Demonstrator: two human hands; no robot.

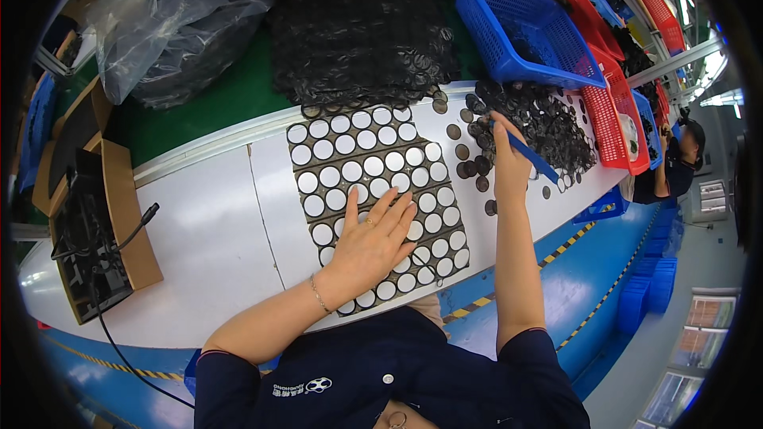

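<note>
Sheet [373, 191] of dark, punched material lies flat on the white table [199, 222] in the middle of the frame, its round holes showing the white beneath. The left hand [373, 242] rests on the sheet's lower half, palm down, fingers spread apart and pressing it flat, gripping nothing. The right hand [509, 160], to the right of the sheet, is closed around a thin blue tool [531, 157] and reaches into a heap of small dark discs [540, 123] at the upper right of the table.

The sheet looks thin, light and floppy, more like foam or rubber than anything stiff; the narrow webs between holes would likely tear or stretch if pulled at one point. It seems best held flat under an open palm, or lifted by an outer edge with both hands. The discs look light and easily scattered.

A pile of more punched sheets [362, 36] sits at the top centre, a clear bag [183, 20] of dark stuff at the upper left, a blue basket [524, 28] and red basket [608, 107] at the upper right. Another person [675, 163] works at the far right.
</note>
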